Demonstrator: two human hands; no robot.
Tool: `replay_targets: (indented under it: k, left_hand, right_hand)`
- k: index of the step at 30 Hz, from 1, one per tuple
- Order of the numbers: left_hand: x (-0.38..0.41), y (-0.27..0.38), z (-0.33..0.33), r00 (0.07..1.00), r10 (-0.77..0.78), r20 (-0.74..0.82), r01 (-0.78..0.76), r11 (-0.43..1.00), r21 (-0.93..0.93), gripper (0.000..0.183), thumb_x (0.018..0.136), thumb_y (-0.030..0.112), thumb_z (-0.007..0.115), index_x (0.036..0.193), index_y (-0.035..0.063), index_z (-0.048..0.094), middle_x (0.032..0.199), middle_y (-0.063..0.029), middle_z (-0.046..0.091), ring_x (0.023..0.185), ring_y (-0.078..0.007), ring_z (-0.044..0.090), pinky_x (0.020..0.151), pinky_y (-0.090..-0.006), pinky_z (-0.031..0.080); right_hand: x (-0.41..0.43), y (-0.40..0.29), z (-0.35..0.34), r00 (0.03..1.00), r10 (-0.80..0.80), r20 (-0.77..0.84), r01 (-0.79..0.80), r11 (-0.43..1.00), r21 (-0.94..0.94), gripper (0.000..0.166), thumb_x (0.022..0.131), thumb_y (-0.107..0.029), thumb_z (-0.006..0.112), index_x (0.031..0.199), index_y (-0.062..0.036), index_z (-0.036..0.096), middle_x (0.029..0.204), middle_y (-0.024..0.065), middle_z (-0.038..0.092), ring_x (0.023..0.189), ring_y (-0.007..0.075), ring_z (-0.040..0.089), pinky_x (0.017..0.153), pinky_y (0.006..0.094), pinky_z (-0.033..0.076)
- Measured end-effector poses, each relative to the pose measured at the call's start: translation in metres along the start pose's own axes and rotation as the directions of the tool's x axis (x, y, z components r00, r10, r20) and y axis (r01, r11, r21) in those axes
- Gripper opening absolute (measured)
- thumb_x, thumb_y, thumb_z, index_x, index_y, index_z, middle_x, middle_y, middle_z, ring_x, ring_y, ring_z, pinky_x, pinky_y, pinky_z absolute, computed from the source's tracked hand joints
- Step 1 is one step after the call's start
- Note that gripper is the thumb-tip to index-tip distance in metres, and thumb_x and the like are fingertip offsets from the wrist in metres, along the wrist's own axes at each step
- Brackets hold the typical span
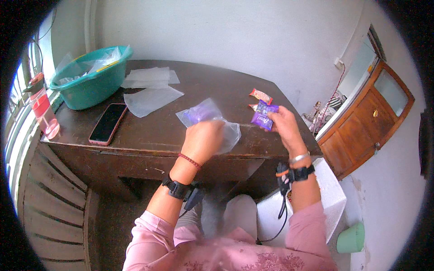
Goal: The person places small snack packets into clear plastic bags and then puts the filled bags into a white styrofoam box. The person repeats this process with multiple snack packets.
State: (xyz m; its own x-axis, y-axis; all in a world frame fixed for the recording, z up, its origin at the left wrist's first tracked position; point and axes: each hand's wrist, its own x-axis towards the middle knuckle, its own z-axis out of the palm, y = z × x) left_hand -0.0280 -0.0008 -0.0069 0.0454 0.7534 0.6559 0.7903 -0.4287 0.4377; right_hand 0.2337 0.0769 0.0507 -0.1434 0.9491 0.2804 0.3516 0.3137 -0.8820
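My left hand (204, 138) is closed on a clear plastic bag (229, 135) near the front edge of the dark wooden desk (217, 78). Something purple shows through the bag's far end; its exact shape is blurred. Between the thumb and fingers of my right hand (286, 125) is a purple snack packet (264, 114), held above the desk's right side. Just beyond it lies a red and cream packet (261, 96). Part of another red-edged packet pokes out from behind the purple one.
Flat clear bags (152, 98) lie towards the back left. A teal plastic basin (93, 83) holds more plastic bags. Nearby are a smartphone (108, 124) and a pink water bottle (45, 113). Below the desk's right end stands a white foam box (330, 196), beside a green bin (351, 238).
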Motion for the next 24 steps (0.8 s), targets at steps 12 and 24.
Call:
replay_targets:
  k: [12,24]
  left_hand:
    - [0.006,0.030,0.011,0.996,-0.089,-0.016,0.087,0.993,-0.083,0.022,0.093,0.023,0.054,0.099,0.0104,0.072,0.084,-0.0182,0.069,0.079,-0.0384,0.068,0.070,-0.0491,0.055]
    - [0.000,0.033,0.017,0.997,0.076,0.005,-0.075,0.993,-0.091,0.022,0.093,0.019,0.054,0.104,0.0085,0.070,0.080,-0.0185,0.069,0.073,-0.0368,0.068,0.063,-0.0475,0.054]
  right_hand:
    - [-0.081,-0.019,0.053,0.952,0.203,0.229,-0.280,0.880,0.384,0.012,0.095,-0.018,0.062,0.100,-0.0071,0.060,0.073,-0.0013,0.061,0.050,0.0054,0.054,0.039,0.0180,0.037]
    - [-0.073,-0.020,0.065,0.947,0.251,0.198,-0.312,0.861,0.401,0.016,0.096,-0.014,0.062,0.100,-0.0002,0.055,0.077,0.0063,0.061,0.056,0.0135,0.063,0.045,0.0249,0.049]
